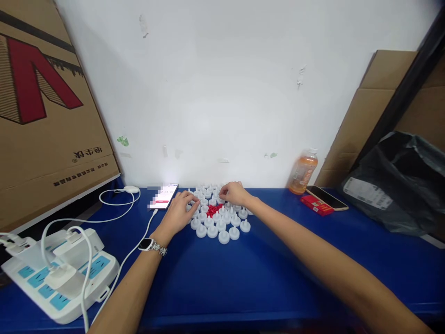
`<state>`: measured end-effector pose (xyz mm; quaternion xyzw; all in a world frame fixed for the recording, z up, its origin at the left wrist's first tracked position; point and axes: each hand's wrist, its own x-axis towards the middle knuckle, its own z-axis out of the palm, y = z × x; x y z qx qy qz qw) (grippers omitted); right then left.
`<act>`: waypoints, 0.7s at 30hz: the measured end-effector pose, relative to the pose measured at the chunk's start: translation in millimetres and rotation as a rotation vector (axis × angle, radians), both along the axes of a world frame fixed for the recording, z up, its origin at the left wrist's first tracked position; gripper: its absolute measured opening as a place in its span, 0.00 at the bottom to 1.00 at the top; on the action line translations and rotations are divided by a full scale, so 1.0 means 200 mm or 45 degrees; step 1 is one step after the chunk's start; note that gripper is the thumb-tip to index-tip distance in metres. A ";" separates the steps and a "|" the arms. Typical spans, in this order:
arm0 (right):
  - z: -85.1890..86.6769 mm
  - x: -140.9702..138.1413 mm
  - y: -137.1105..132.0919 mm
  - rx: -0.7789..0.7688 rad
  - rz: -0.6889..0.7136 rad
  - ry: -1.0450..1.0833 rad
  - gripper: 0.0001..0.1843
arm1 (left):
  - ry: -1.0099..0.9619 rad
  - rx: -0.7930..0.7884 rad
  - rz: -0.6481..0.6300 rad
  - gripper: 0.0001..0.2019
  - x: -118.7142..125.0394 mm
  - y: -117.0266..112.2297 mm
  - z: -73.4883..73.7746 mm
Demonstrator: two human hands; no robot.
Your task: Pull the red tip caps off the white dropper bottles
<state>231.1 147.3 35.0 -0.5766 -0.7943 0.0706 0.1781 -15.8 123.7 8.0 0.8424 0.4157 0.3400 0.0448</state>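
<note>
Centre of the frame: white caps [221, 226] are crowding together on the blue surface [194, 283], most of them sitting flat with their little spouts pointing up.
Red pieces: a small bright heap [213, 210] is lying right among the caps, between the two hands.
Left hand: down it's reaching, this left hand [181, 211], covering the left edge of the cluster; its fingers are curling towards the thumb, but whether that grip is holding anything, I'm not able to tell.
Right hand: over at the far right side of the cluster, the right hand [234, 191] is bringing thumb and fingertips close together beside the caps; what, if anything, is sitting in that grip is staying hidden.
Watch: a silver-banded watch [146, 244] is circling the left wrist.
Lit phone: just left of the left hand, a phone [167, 197] is glowing, a white cable [155, 212] trailing from it towards the lower left.
Power strip: white with blue sockets, this strip [106, 278] is filling the lower left corner.
Right of the frame: an orange-filled bottle [303, 172] is standing near a red box [317, 205], which is touching a dark phone [330, 199]; a black bag [399, 171] is slumping beyond them.
</note>
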 end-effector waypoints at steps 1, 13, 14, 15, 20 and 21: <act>0.00 -0.01 0.00 -0.003 0.003 0.004 0.08 | 0.001 -0.006 -0.004 0.13 0.00 -0.01 0.00; -0.06 0.10 -0.19 0.155 -0.034 0.084 0.12 | 0.025 -0.224 -0.116 0.12 0.00 -0.09 0.06; -0.07 0.12 -0.20 0.162 -0.039 0.078 0.11 | 0.029 -0.224 -0.119 0.12 0.01 -0.09 0.06; -0.07 0.13 -0.21 0.160 -0.041 0.075 0.10 | 0.033 -0.227 -0.121 0.12 0.01 -0.09 0.05; -0.07 0.13 -0.18 0.088 -0.024 0.091 0.07 | 0.046 -0.256 -0.115 0.11 0.00 -0.09 0.04; -0.06 0.12 -0.17 0.075 -0.022 0.093 0.07 | 0.045 -0.255 -0.114 0.11 0.00 -0.08 0.04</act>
